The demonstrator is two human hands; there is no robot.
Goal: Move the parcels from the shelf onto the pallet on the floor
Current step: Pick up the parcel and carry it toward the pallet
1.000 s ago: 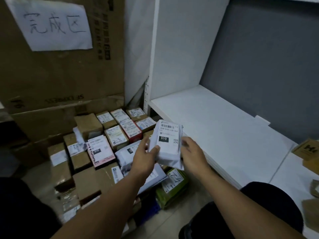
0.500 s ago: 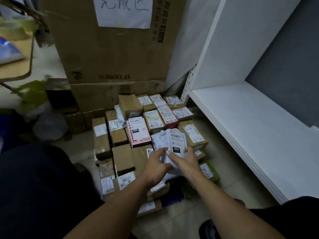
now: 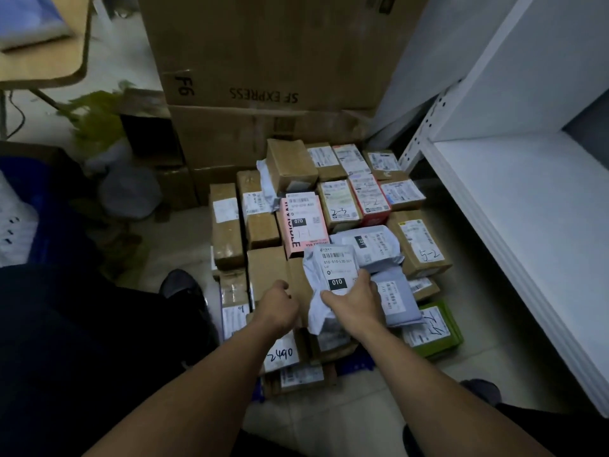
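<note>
The grey mailer bag (image 3: 333,268) with the black "010" tag is down on the heap, and the right hand (image 3: 354,303) has it: thumb laid across the crumpled plastic just below the tag, fingers curled over the bag's right edge. It lies on top of other parcels, over the blue pallet (image 3: 357,364) that peeks out at the near edge.

The left hand (image 3: 278,305) is just off the thumb's side, knuckles up on a brown box (image 3: 268,268). Its fingers are tucked under and out of sight, so I cannot tell whether they hold anything.

Beyond the fingertips lies a second grey mailer (image 3: 369,245), with a pink box (image 3: 303,222) beside it. Right of the wrist there is a green box (image 3: 435,331). The white shelf (image 3: 527,209) runs along the far right, and a tall SF EXPRESS carton (image 3: 263,61) stands behind the heap.
</note>
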